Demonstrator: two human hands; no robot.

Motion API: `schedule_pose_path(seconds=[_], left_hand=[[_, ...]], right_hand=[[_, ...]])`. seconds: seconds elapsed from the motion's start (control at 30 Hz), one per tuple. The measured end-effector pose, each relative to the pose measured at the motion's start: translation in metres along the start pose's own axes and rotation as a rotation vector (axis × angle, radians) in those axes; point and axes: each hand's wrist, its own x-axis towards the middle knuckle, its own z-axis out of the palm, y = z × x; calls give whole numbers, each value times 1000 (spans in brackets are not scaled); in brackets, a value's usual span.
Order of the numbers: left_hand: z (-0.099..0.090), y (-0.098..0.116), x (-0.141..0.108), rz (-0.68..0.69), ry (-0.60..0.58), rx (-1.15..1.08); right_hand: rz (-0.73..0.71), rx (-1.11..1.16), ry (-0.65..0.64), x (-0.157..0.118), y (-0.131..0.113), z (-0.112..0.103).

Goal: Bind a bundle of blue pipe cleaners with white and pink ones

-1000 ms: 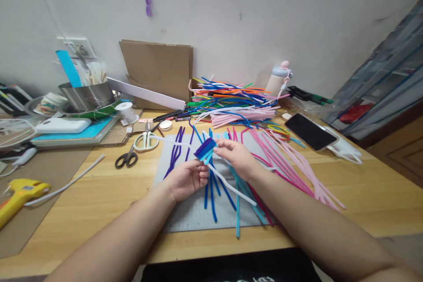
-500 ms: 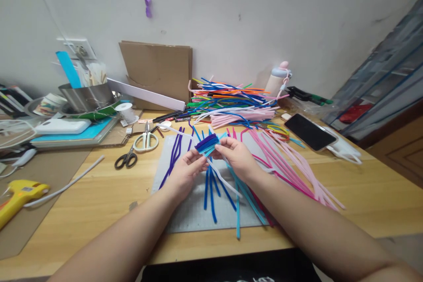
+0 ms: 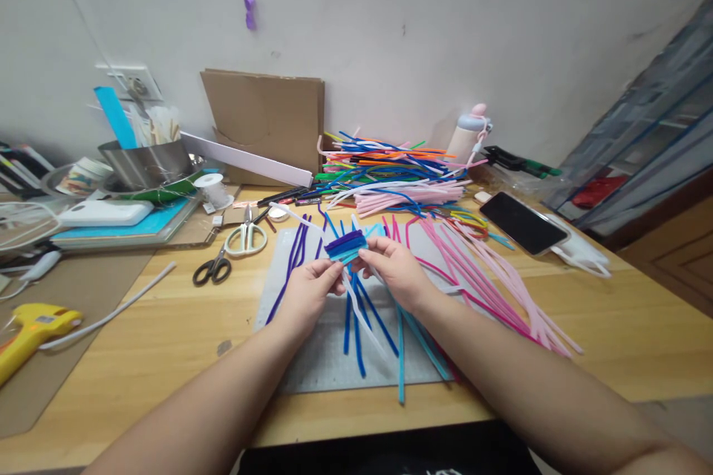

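purple, blue and pale-blue fuzzy stems make up the small striped piece (image 3: pixel 345 245), which sits up between the fingertips of both hands, above the grey mat (image 3: pixel 312 371). the left hand (image 3: pixel 317 288) has thumb and fingers closed on its lower left edge; the right hand (image 3: pixel 394 267) pinches its right side, thumb in front, with no gap showing at either grip. a white stem (image 3: pixel 362 315) trails down from the piece, between the two hands and blurred toward its end.

below the grip, dark blue stems (image 3: pixel 357 349) fan over the mat. purple stems (image 3: pixel 290 267) lie just left of it, and pink stems (image 3: pixel 501 286) spread out to the right, partly behind the right forearm. farther left are the white-handled scissors (image 3: pixel 246 239) and the black-handled scissors (image 3: pixel 212 271). beyond the grip rises a mixed heap of stems (image 3: pixel 401 171), with a phone (image 3: pixel 523 221) off to its right.
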Motion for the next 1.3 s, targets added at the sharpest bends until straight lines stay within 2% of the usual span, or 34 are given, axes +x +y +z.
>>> schedule_pose_path(seconds=[0.2, 0.37, 0.5, 0.8, 0.93, 1.3], left_hand=[[-2, 6, -1, -7, -8, 101], [-1, 2, 0, -44, -61, -84], [0, 1, 1, -66, -36, -119], [-2, 8, -2, 38, 10, -8], [-3, 8, -2, 31, -2, -15], [-4, 8, -1, 3, 54, 2]], right_hand=[[-49, -147, -59, 1, -1, -4], [-58, -118, -17, 0, -2, -2], [-52, -139, -7, 0, -2, -2], [-17, -128, 15, -1, -3, -2], [-6, -125, 5, -2, -5, 0], [5, -120, 5, -2, -5, 1]])
